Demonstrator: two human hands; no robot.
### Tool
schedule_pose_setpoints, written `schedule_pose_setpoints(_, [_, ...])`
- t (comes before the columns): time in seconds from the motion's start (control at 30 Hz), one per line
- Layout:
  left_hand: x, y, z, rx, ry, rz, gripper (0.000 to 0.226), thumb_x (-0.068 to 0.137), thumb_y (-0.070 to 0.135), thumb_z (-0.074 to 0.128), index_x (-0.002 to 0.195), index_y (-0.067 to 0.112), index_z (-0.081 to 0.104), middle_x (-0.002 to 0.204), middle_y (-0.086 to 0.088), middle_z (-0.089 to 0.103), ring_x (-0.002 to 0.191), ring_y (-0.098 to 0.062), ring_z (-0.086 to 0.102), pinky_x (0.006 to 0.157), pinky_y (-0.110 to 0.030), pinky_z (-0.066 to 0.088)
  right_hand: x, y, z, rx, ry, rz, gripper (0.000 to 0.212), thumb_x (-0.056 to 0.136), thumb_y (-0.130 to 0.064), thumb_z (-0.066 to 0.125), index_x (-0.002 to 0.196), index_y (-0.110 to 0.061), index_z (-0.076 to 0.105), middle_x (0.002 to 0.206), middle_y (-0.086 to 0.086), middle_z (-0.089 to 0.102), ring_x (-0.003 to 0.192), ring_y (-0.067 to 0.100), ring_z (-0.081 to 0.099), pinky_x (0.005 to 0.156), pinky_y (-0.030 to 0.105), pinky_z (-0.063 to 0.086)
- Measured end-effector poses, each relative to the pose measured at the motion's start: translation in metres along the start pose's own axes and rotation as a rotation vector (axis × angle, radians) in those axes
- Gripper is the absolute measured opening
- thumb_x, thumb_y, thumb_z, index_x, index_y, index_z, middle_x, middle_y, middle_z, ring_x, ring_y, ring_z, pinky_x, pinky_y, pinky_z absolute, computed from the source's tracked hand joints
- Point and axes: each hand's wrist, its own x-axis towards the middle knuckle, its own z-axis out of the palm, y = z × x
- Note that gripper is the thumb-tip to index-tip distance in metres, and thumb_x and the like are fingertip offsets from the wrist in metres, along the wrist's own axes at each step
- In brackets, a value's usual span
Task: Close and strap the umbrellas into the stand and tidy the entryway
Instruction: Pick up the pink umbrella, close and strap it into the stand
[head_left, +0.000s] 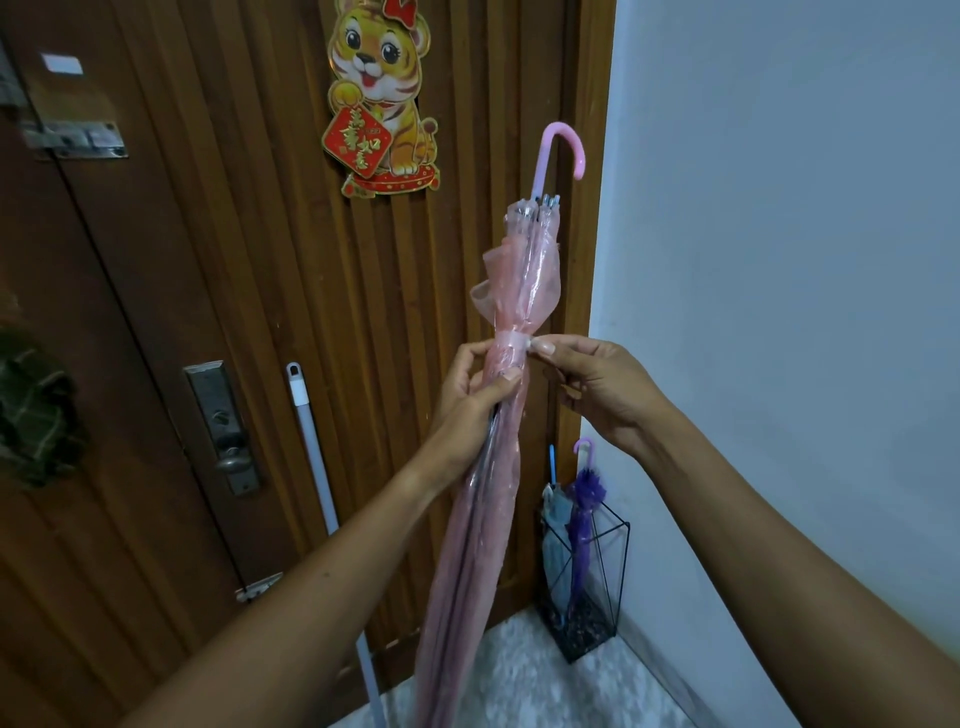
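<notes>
A closed pink see-through umbrella (524, 270) stands upright in front of me, its hooked pink handle at the top. My left hand (470, 389) grips the folded canopy just below a pale strap (511, 344) wrapped around it. My right hand (592, 384) pinches the end of that strap with thumb and forefinger. At the lower right, a black wire umbrella stand (615, 571) sits in the corner on the floor. It holds a purple umbrella (584, 509) and a grey-blue umbrella (555, 540), both closed.
A brown wooden door (234, 312) with a tiger decoration (382, 98) and a metal lock (223, 426) fills the left. A white pole (317, 467) leans against it. A pale wall (779, 260) is on the right, speckled floor (545, 686) below.
</notes>
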Motion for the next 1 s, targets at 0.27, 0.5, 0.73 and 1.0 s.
schedule_pose_setpoints(0.27, [0.0, -0.002, -0.005, 0.08, 0.052, 0.027, 0.038, 0.1, 0.018, 0.056, 0.138, 0.016, 0.055, 0.125, -0.009, 0.066, 0.112, -0.026, 0.066, 0.095, -0.038, 0.056, 0.001, 0.004, 0.0, -0.034, 0.033, -0.025, 0.023, 0.083, -0.034, 0.078, 0.101, -0.021, 0.081, 0.102, 0.0, 0.078, 0.099, 0.019, 0.065, 0.083, 0.033, 0.047])
schedule_pose_setpoints(0.5, [-0.004, -0.003, -0.002, 0.035, 0.046, 0.018, 0.049, 0.101, 0.019, 0.055, 0.149, 0.016, 0.043, 0.142, -0.006, 0.058, 0.129, -0.026, 0.057, 0.11, -0.05, 0.045, -0.002, 0.002, 0.005, 0.048, 0.033, -0.045, 0.026, 0.089, -0.017, 0.073, 0.11, -0.002, 0.074, 0.065, -0.012, 0.071, 0.053, -0.003, 0.062, 0.053, 0.012, 0.045])
schedule_pose_setpoints(0.73, [-0.006, 0.004, -0.005, 0.086, -0.019, 0.029, 0.051, 0.101, 0.022, 0.053, 0.151, 0.013, 0.041, 0.151, -0.002, 0.049, 0.137, -0.011, 0.048, 0.116, -0.04, 0.038, -0.003, 0.0, 0.01, 0.076, 0.049, -0.06, 0.028, 0.086, -0.014, 0.075, 0.109, 0.002, 0.074, 0.085, 0.002, 0.076, 0.063, -0.002, 0.067, 0.05, 0.009, 0.046])
schedule_pose_setpoints(1.0, [-0.009, 0.003, -0.014, 0.154, -0.03, 0.069, 0.047, 0.102, 0.015, 0.052, 0.148, 0.01, 0.044, 0.146, -0.004, 0.054, 0.131, -0.009, 0.054, 0.107, -0.031, 0.048, -0.004, 0.003, 0.019, -0.053, 0.089, -0.087, 0.022, 0.084, -0.018, 0.079, 0.1, -0.004, 0.078, 0.087, 0.0, 0.078, 0.073, -0.001, 0.071, 0.056, 0.01, 0.048])
